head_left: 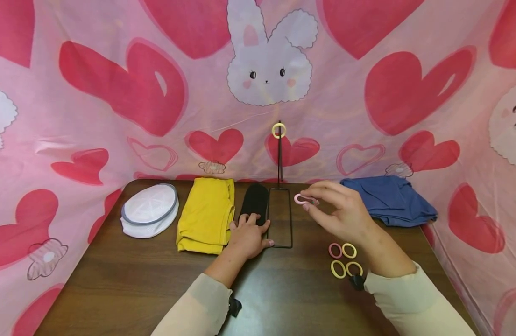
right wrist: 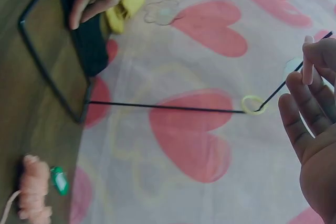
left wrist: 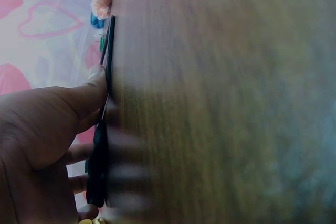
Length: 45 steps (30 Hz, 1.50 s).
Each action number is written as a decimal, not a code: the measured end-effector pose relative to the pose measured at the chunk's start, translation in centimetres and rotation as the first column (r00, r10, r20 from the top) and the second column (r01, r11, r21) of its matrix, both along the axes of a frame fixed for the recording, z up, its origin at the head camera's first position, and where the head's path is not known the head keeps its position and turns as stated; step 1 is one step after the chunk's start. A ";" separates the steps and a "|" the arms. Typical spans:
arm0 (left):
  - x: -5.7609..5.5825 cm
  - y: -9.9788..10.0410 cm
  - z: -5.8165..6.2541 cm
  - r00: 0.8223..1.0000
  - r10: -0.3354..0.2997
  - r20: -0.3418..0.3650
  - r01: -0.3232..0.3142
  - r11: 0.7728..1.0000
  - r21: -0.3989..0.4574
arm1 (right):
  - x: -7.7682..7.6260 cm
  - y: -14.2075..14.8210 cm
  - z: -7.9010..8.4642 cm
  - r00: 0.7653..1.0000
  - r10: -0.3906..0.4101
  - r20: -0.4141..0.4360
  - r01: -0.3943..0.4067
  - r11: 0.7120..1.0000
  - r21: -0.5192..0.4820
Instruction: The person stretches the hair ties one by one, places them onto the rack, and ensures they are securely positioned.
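Observation:
My right hand (head_left: 346,212) pinches a small pink ring (right wrist: 308,69) between thumb and fingertips, above the table to the right of a black wire stand (head_left: 291,224). A yellow ring (head_left: 273,132) hangs on the stand's upper part. With fingers spread, my left hand (head_left: 248,237) rests on a black folded cloth item (head_left: 255,198), its thumb touching the stand's rectangular base. Near my right forearm lie a pink ring (head_left: 329,250) and several yellow rings (head_left: 332,269).
On the left are a white mesh item with a grey rim (head_left: 150,205) and folded yellow cloth (head_left: 207,214). Folded blue cloth (head_left: 392,200) lies at the back right. A fluffy pink thing (right wrist: 35,190) and a green tag (right wrist: 59,180) are beside the stand. Printed fabric surrounds the table.

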<state>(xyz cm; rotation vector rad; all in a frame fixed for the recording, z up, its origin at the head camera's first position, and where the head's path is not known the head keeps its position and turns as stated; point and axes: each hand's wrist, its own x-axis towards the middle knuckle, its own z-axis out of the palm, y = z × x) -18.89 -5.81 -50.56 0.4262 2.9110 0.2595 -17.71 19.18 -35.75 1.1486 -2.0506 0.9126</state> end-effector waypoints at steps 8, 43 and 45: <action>-0.1 0.0 -0.2 1.000 -0.002 0.000 0.002 1.000 -0.001 | -0.4 -1.4 2.3 0.999 0.018 -0.045 -0.019 1.000 -0.021; 0.2 0.0 0.5 1.000 -0.010 -0.006 0.010 1.000 0.011 | -5.2 -3.9 3.2 0.998 -0.062 -0.016 0.061 0.996 -0.071; 0.2 0.0 0.5 1.000 -0.012 -0.005 0.012 1.000 0.010 | -5.6 -4.1 3.1 0.998 -0.063 -0.012 0.062 0.995 -0.076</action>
